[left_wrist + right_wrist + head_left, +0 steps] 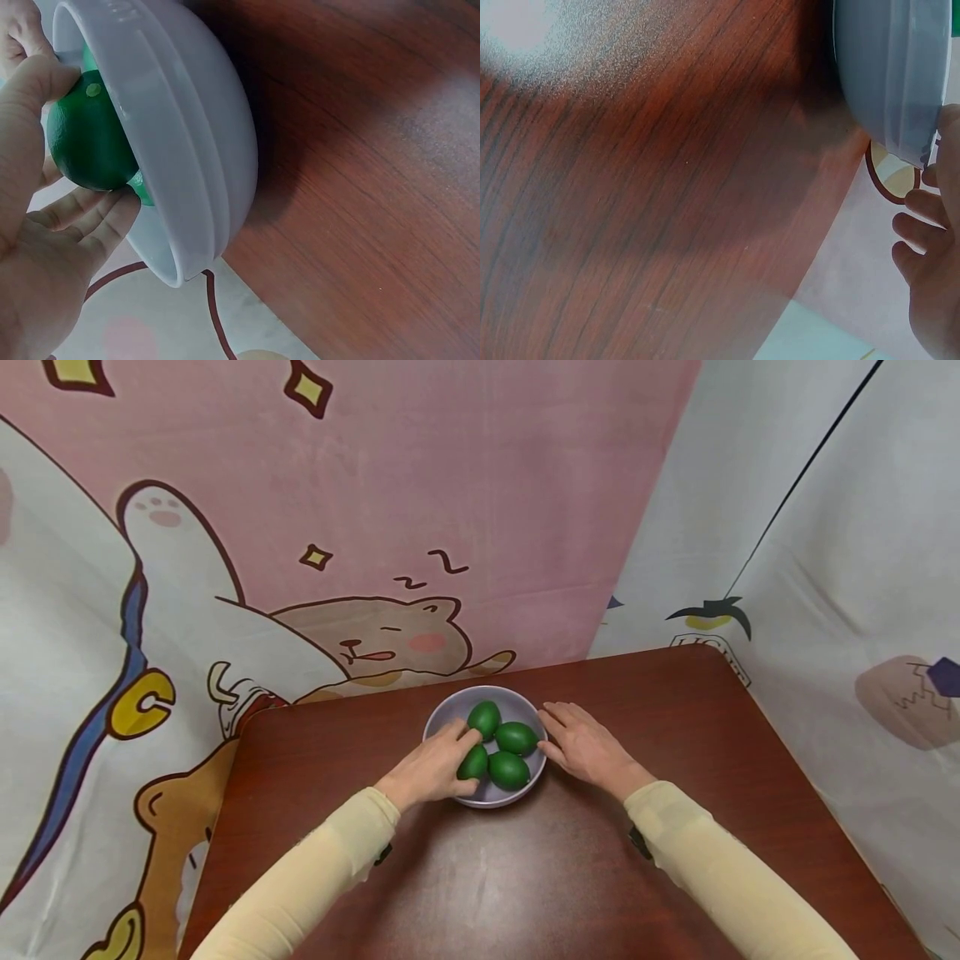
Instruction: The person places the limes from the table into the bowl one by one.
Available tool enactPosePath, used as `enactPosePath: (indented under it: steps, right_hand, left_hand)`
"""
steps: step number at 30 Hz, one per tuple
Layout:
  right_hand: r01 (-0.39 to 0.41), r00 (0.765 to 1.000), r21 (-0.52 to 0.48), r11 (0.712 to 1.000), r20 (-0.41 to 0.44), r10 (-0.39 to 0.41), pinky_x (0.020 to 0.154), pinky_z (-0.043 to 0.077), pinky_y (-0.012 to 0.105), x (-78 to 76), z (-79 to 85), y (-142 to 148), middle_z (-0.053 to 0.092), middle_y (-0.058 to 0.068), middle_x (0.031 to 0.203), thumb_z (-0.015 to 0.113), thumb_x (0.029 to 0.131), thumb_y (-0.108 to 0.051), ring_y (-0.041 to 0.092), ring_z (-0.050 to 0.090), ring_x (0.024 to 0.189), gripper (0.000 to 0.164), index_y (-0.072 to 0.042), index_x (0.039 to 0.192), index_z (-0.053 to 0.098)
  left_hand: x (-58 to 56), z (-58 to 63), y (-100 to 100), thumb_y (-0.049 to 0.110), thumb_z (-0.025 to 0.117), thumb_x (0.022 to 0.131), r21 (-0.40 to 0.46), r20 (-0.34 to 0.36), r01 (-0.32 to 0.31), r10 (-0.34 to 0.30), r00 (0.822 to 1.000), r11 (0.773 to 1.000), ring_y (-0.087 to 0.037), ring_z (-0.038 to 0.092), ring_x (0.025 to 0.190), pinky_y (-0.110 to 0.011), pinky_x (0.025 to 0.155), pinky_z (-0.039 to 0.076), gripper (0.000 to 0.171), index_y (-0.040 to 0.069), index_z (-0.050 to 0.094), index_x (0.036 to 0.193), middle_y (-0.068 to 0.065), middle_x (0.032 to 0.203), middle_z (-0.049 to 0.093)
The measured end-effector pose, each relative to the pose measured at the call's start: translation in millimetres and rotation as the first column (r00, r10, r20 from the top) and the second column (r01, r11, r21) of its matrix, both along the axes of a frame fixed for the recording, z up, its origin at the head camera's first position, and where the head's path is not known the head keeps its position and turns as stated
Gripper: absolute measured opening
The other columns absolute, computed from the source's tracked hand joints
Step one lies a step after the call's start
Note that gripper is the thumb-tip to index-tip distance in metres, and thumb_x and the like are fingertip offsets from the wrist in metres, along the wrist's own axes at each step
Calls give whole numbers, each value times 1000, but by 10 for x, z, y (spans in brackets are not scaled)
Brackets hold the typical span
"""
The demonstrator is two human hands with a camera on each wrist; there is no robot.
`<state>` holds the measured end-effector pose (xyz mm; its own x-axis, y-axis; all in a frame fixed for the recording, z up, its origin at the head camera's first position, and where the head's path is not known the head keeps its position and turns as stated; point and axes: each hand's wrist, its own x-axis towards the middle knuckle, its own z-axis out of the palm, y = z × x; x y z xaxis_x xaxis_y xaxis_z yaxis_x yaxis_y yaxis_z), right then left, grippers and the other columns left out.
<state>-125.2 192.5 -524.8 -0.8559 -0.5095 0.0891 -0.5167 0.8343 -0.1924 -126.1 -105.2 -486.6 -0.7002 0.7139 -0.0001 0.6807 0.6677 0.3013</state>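
A pale lavender bowl [448, 707] stands on the table with several green limes in it. My left hand [431, 768] reaches over the bowl's left rim and grips the near-left lime [472, 763], thumb on the near side and fingers on the far side. In the left wrist view this lime [90, 135] sits at the rim, its pale stem spot showing. Other limes [508, 771] lie beside it in the bowl. At the bowl's right rim, my right hand [588, 747] has its fingers extended, fingertips right at the edge.
The reddish-brown wooden table [480, 877] ends just behind the bowl. Close beyond its back edge hangs a pink and white cartoon cloth [525, 527], and more printed cloth hangs along the right side.
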Motion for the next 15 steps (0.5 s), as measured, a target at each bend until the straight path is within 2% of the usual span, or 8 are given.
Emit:
enactPosePath:
  steps: [9, 15]
  right_hand:
    - [1, 1000, -3, 1000, 8, -1, 123, 31, 49, 0, 3, 1, 48, 22, 155, 59, 105, -38, 36, 43, 146, 60, 1, 149, 52]
    - [0, 1000, -7, 1000, 9, 0, 123, 31, 49, 1, 5, -2, 48, 22, 155, 59, 104, -38, 36, 43, 146, 60, 1, 149, 52]
  left_hand:
    - [21, -49, 20, 32, 83, 81, 12, 5, 19, -19, 1000, 1000, -16, 52, 90, -29, 77, 50, 56, 9, 57, 124, -6, 109, 51]
    - [29, -94, 31, 33, 82, 82, -8, 19, 26, -26, 999, 1000, -15, 52, 90, -28, 75, 48, 56, 9, 57, 125, -4, 106, 49]
